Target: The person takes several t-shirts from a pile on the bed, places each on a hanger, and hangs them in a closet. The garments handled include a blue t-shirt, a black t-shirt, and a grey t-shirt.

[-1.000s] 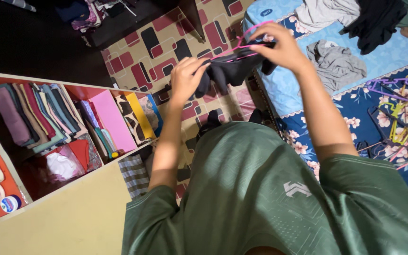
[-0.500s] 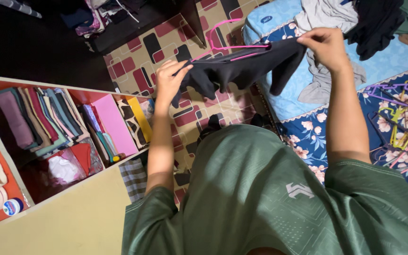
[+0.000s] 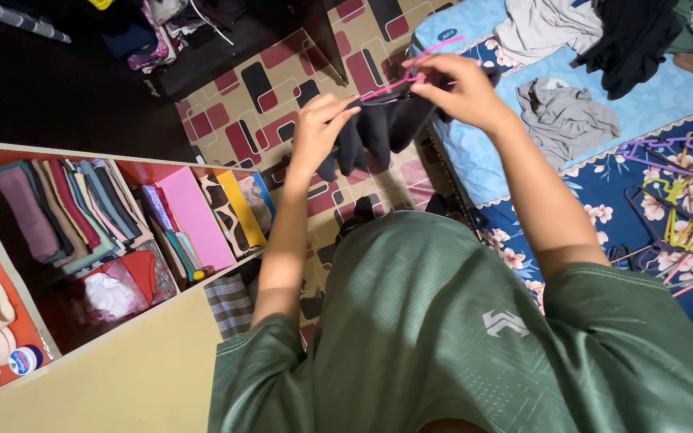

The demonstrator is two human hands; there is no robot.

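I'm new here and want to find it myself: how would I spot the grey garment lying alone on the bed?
Start at the light blue bedsheet at upper right. Above the right hand lie heaped clothes; just beyond that wrist, a crumpled grey garment lies by itself. Unlike the black garment and pale one above it, it is mid-grey and apart.

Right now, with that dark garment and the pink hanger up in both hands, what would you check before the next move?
1. Left hand grips the dark garment: ok, fingers pinch its bunched edge.
2. Right hand holds garment and pink hanger together: ok.
3. Hanger seated inside the garment: cannot tell, the bunched cloth hides most of it.
4. Garment clear of the patterned floor: ok, it hangs in the air.
5. Garment spread flat: not ok, it is gathered between the hands.
6. Spare hangers within easy reach: ok, probably, piled on the floral sheet to the right.
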